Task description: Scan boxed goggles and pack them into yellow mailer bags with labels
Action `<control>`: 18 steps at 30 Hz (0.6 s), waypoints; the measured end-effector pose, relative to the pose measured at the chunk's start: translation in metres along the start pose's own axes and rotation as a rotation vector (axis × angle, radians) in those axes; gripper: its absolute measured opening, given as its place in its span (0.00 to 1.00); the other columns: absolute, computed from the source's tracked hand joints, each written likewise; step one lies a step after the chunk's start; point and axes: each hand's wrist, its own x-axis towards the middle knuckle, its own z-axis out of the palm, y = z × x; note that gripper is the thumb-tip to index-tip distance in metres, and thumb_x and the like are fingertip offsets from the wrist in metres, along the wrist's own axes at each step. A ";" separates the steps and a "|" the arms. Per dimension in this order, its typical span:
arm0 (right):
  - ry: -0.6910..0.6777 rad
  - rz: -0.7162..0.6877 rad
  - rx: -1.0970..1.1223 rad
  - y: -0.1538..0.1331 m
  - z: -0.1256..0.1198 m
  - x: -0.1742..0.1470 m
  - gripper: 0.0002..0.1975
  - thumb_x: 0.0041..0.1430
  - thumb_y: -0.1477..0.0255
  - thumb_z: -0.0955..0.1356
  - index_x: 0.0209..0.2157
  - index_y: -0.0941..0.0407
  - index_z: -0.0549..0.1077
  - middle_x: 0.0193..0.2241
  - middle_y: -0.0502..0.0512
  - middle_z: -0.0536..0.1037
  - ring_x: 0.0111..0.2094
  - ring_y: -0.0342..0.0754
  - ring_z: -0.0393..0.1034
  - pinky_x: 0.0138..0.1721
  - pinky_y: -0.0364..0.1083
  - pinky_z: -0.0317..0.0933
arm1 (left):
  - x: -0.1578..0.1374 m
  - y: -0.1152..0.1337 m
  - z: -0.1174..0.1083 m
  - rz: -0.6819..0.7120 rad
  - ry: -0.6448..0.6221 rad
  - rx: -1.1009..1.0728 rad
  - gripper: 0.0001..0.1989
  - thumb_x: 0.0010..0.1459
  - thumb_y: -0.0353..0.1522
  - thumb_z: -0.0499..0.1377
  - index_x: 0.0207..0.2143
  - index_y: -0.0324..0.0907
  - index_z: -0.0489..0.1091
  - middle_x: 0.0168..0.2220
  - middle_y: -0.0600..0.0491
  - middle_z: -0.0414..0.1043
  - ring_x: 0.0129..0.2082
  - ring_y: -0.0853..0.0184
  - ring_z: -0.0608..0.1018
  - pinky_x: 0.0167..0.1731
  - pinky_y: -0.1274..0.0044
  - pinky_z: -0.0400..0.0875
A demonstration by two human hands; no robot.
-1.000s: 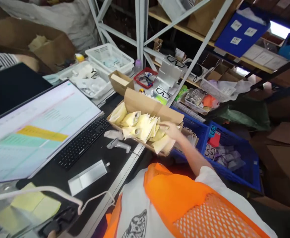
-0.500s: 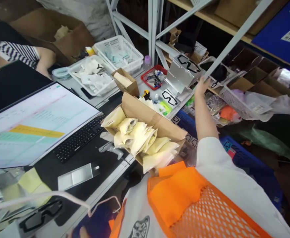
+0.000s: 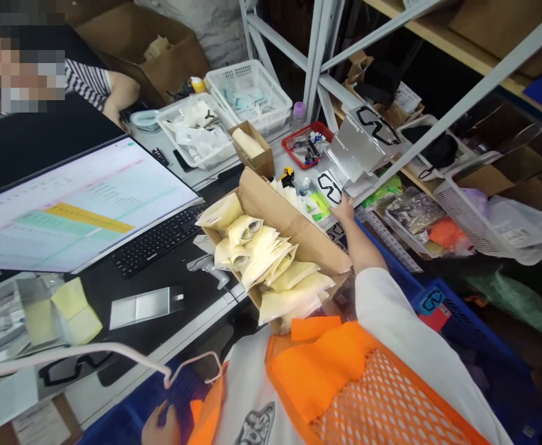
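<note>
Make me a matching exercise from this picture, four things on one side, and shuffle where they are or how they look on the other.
Things:
1. Cardboard box
2. Red basket
3. Keyboard
4. Right hand

Places and states:
A. Black, lying beside the lit monitor
B. Bare, at a white package printed with a black goggles outline
C. Holding small loose items near a purple-capped bottle
D. Open, filled with pale yellow packets

Right pairs: 1-D, 2-C, 3-A, 4-B.
</note>
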 end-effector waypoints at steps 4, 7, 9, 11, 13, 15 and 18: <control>0.059 -0.055 0.059 0.016 -0.023 -0.011 0.50 0.50 0.61 0.76 0.70 0.60 0.58 0.68 0.74 0.57 0.65 0.64 0.61 0.68 0.57 0.54 | 0.007 0.013 0.010 -0.002 -0.026 -0.056 0.15 0.50 0.49 0.52 0.30 0.52 0.71 0.46 0.46 0.80 0.58 0.43 0.78 0.57 0.60 0.75; 0.088 -0.032 0.195 0.034 -0.054 -0.031 0.47 0.48 0.60 0.76 0.67 0.62 0.62 0.65 0.73 0.64 0.65 0.64 0.61 0.68 0.59 0.54 | 0.024 0.020 0.014 0.024 -0.056 -0.094 0.15 0.50 0.48 0.53 0.32 0.52 0.70 0.47 0.47 0.79 0.61 0.43 0.75 0.60 0.58 0.72; 0.091 -0.022 0.352 0.048 -0.080 -0.054 0.45 0.47 0.61 0.75 0.65 0.60 0.64 0.64 0.70 0.66 0.65 0.63 0.62 0.68 0.60 0.55 | 0.039 0.028 0.017 0.041 -0.053 -0.114 0.15 0.51 0.48 0.53 0.34 0.51 0.70 0.49 0.48 0.79 0.62 0.44 0.75 0.60 0.56 0.71; 0.060 -0.039 0.572 0.061 -0.107 -0.086 0.44 0.45 0.60 0.75 0.64 0.56 0.66 0.66 0.67 0.67 0.64 0.63 0.64 0.66 0.61 0.58 | 0.056 0.039 0.019 0.055 -0.020 -0.145 0.16 0.53 0.48 0.54 0.37 0.50 0.71 0.52 0.47 0.79 0.62 0.45 0.75 0.61 0.57 0.71; 0.017 -0.068 0.761 0.071 -0.130 -0.125 0.44 0.45 0.58 0.75 0.64 0.53 0.67 0.66 0.64 0.68 0.63 0.63 0.67 0.65 0.61 0.61 | 0.074 0.056 0.019 0.080 0.004 -0.213 0.19 0.55 0.47 0.54 0.42 0.46 0.73 0.58 0.42 0.75 0.62 0.45 0.75 0.61 0.58 0.70; -0.013 -0.091 0.849 0.074 -0.144 -0.167 0.43 0.46 0.54 0.74 0.64 0.52 0.69 0.64 0.62 0.71 0.62 0.63 0.69 0.63 0.60 0.64 | 0.094 0.078 0.016 0.086 -0.020 -0.282 0.23 0.56 0.47 0.55 0.47 0.42 0.74 0.61 0.38 0.72 0.60 0.44 0.76 0.59 0.57 0.72; -0.060 -0.119 0.887 0.057 -0.145 -0.228 0.42 0.48 0.49 0.73 0.63 0.53 0.71 0.58 0.62 0.77 0.60 0.62 0.72 0.60 0.61 0.68 | 0.124 0.124 -0.003 0.126 -0.163 -0.355 0.25 0.55 0.44 0.57 0.50 0.38 0.75 0.58 0.36 0.74 0.58 0.43 0.77 0.60 0.56 0.70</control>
